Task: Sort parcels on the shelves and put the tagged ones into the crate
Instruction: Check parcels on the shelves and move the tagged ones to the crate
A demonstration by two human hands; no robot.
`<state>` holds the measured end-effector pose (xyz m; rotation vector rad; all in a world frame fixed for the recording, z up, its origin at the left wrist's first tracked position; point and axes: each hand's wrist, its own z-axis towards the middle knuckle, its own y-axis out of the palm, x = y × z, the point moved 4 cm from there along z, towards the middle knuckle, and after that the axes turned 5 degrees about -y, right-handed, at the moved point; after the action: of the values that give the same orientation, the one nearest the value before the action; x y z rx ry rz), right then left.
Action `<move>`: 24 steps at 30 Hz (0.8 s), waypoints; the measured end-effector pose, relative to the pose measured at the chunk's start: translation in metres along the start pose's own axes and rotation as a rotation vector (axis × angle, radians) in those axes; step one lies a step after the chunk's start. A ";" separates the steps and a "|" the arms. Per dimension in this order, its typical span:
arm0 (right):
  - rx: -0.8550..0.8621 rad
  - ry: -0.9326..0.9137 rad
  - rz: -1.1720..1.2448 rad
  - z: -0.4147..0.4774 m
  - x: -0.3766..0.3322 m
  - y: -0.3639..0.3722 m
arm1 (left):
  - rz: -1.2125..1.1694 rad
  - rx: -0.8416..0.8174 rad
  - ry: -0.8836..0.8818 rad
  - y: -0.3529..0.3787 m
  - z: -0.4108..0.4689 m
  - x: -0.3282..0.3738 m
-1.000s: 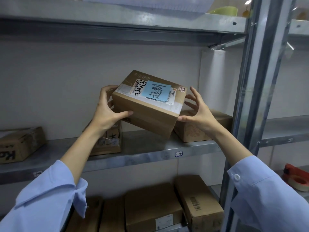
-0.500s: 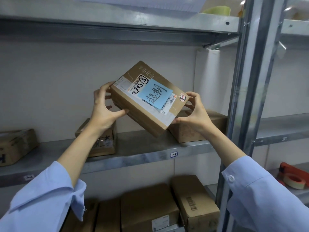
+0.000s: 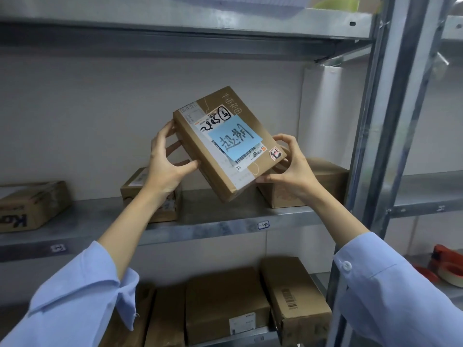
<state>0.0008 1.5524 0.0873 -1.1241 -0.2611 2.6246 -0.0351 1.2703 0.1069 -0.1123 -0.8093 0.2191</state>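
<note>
Tilted parcel point(image 3: 226, 151) between left hand point(image 3: 166, 166), right hand point(image 3: 293, 169)

Parcel point(image 3: 229, 144): between my left hand point(image 3: 166, 169) and right hand point(image 3: 293, 169), over the shelf point(image 3: 225, 226).
Left box point(image 3: 132, 186), right box point(image 3: 328, 184): on it, behind.

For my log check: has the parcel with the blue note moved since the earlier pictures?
Yes. The parcel tipped up steeper; its far end rose toward the upper shelf.
</note>
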 end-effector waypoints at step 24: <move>0.013 -0.042 0.011 -0.005 0.004 0.029 | 0.116 -0.285 -0.081 0.012 -0.043 0.008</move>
<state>-0.0034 1.5260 0.0737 -1.0700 -0.2472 2.6586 -0.0001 1.2833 0.0813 -0.4220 -0.9130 0.2178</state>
